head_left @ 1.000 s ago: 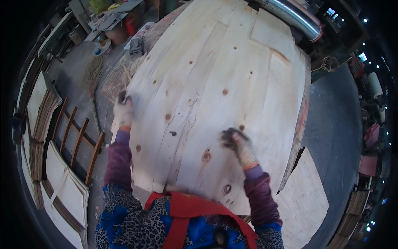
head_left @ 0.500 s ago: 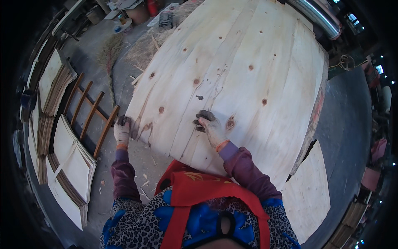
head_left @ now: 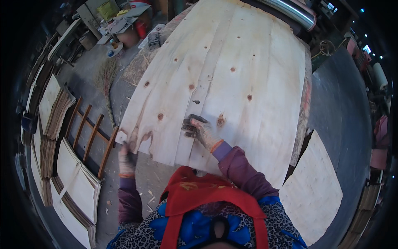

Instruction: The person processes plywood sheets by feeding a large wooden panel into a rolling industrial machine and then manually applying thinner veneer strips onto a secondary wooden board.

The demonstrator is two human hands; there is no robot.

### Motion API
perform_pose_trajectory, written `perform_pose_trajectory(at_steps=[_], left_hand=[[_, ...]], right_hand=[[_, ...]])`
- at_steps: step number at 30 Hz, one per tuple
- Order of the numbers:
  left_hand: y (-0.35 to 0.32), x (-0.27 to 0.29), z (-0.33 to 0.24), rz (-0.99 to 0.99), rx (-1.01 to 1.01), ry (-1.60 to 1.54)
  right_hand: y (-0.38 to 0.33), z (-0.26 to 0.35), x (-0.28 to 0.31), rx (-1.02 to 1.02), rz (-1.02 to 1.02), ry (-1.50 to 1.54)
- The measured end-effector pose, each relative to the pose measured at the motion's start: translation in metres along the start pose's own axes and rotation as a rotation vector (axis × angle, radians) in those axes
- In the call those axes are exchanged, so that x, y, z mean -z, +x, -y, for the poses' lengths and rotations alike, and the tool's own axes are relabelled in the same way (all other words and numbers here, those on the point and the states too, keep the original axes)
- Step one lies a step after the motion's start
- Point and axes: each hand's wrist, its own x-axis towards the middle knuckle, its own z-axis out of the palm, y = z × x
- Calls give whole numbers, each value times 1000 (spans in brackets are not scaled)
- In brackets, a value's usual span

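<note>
Evidently thin and brittle, the veneer sheet flexes easily; left hand pinches its torn corner, right hand presses flat, fingers spread.

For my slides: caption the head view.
Gloved left hand grips the near corner of a knotty veneer sheet; gloved right hand presses flat on it.

There's a wooden ladder frame lying on the concrete floor, with stacks of veneer sheets sitting just left of it. A straw broom is lying just above it, and a red bucket is standing well beyond that.
</note>
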Motion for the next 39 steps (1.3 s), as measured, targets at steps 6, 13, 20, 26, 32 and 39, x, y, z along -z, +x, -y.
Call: perform_pose_trajectory(at_steps=[6, 13, 20, 26, 32, 39], left_hand=[[3, 72, 47, -367, 93, -174], [18, 58, 64, -656, 202, 157], [36, 95, 96, -851, -240, 542], [18, 71, 76, -868, -368, 777], [11, 58, 50, -951, -649, 1338], [2, -8, -3, -410, -202, -80]], right_hand=[[-75, 19, 78, 589, -414, -549], [-160, -8, 190, 523, -879, -590], [-170, -9, 142, 358, -654, -340], [-219, 57, 131, 497, -835, -523], [-244, 70, 222, 609, -1197, -1390], [-285, 88, 174, 591, -805, -340]])
